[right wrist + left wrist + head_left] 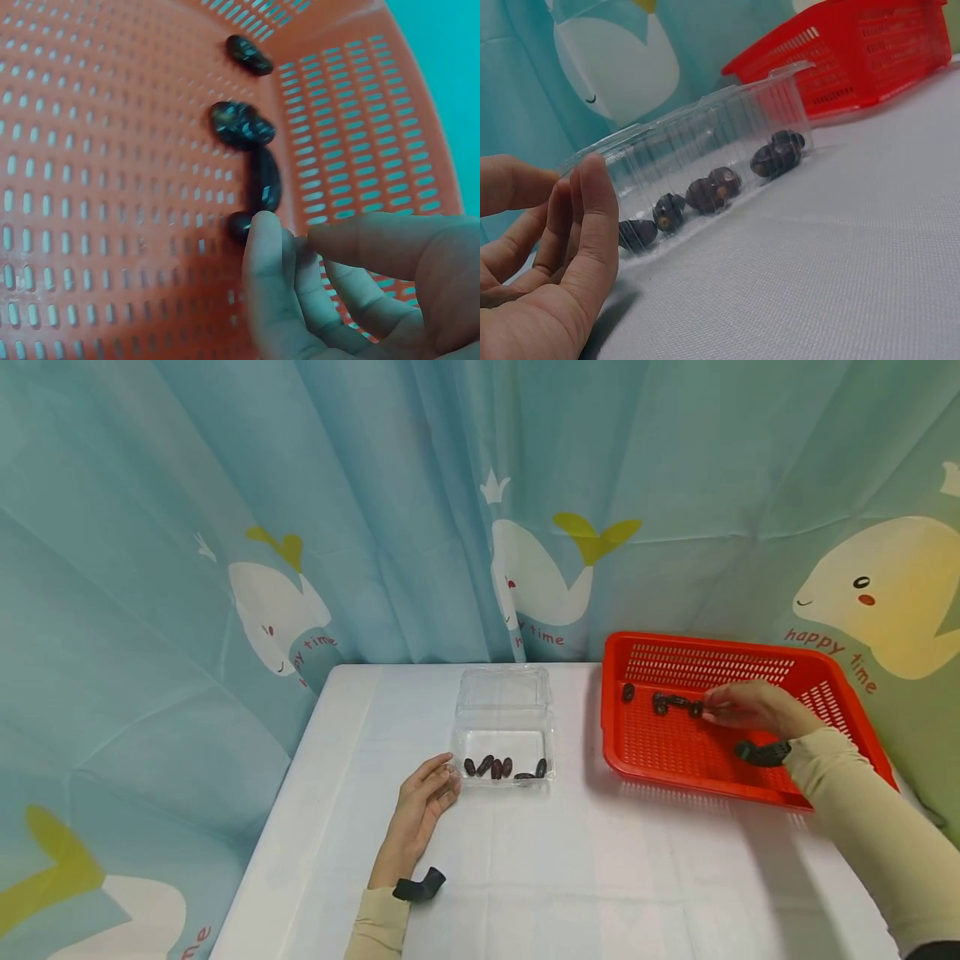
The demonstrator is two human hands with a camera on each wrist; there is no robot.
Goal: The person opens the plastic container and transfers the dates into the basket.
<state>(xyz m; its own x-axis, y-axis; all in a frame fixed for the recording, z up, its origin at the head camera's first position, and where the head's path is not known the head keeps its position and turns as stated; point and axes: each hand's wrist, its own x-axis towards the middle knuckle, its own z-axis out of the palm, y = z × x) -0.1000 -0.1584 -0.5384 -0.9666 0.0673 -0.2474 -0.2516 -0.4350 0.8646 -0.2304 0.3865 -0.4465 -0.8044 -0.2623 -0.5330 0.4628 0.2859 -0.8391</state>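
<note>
My left hand [420, 806] pinches the near left corner of a clear plastic clamshell box [504, 743], its lid [504, 687] folded back. Several dark brown dates [712, 187] lie along the box's near side. Over on the right, my right hand [750, 706] reaches down into a red perforated basket [611, 727]. Its fingertips are right at a date [238, 227], partly hidden behind the index finger in the right wrist view. More dates [241, 125] lie in a loose row beyond it on the basket floor, one [627, 692] apart near the left wall.
A white cloth covers the table [540, 877]. Behind it hangs a blue-green curtain [420, 527] with whale prints, close to the basket's back rim. A dark band [420, 887] is round the left wrist, another [763, 753] round the right.
</note>
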